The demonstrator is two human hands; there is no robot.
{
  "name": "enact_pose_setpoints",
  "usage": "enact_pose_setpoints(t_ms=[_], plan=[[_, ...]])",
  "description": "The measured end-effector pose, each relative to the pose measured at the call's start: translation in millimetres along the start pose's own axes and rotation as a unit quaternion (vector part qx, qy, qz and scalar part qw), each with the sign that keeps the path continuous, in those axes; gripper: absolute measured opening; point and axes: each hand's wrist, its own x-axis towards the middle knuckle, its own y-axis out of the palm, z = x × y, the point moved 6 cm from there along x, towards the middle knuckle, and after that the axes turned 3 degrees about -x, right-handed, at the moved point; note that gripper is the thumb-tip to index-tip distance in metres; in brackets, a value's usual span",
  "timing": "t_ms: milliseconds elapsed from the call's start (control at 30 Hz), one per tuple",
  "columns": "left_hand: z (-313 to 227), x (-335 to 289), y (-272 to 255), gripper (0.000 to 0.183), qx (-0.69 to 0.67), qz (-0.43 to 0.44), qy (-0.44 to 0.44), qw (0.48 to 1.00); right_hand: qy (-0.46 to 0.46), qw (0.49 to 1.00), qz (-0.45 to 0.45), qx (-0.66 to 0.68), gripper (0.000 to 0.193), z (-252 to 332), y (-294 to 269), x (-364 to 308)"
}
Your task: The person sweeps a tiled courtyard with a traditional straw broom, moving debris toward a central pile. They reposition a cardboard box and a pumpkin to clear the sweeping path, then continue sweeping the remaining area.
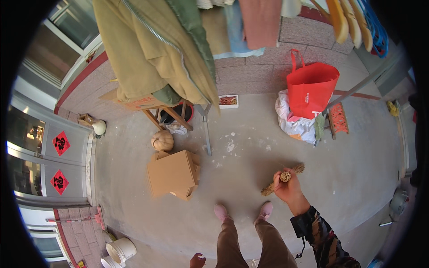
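My right hand (288, 189) is wrapped round the handle of a straw broom (285, 177), whose round, bundled end points up toward me. Its bristles (267, 190) show low beyond the hand, spreading to both sides above the concrete floor. A patterned dark sleeve and a black cuff cover my right wrist. At the lower edge, my left hand (197, 261) hangs beside my leg with its fingers loosely bent and a gap between thumb and finger. Nothing shows in it, though part of it is cut off by the picture's edge.
A cardboard box (172, 175) stands ahead left, with a pumpkin (162, 140) behind it. Clothes (152, 49) hang from a rack overhead. A red bag (311, 89) sits on a white sack (295, 120) at far right. White buckets (120, 250) stand at lower left.
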Motion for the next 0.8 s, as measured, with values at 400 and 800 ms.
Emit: enact_pose_setpoints(t_ms=[400,800], plan=[[125.5,18.0,-63.2,0.036,-0.223,-0.063,-0.053,0.971,0.035,0.995,0.078,-0.051,0.024,-155.1,130.9,135.0],[178.1,3.3,-100.2,0.037,-0.277,-0.102,-0.14,0.945,0.098,0.971,0.085,-0.199,0.022,-305.8,184.5,57.4]])
